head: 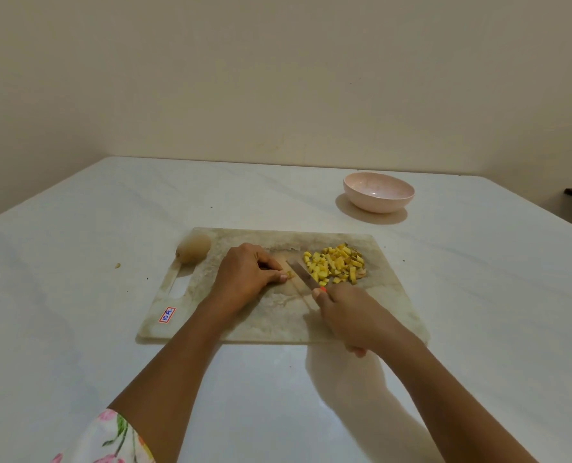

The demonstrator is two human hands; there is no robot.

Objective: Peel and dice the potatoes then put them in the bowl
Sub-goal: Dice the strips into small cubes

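While pinning a small potato piece (289, 275) to the board (271, 324) with the curled fingers (273, 266) of the left hand (244, 274), grips the knife (303, 275) in the right hand (351, 317), fingers wrapped round the handle, only a speck of orange showing by the thumb. Holds the blade slantwise over the board, just right of the piece; touching it or not, cannot tell. Just right of the blade, on the board: a heap of yellow dice (336, 264), a few darker. At the board's far left corner, beside the handle slot: a whole potato (193, 248). At its near left corner: a red-and-blue sticker (167, 315). Beyond the board, to the far right on the white counter (77, 262): a pink bowl (378, 195), upright, well apart from the dice. Left of the board: one small scrap (118, 265). Bottom left: a floral sleeve (111, 439).
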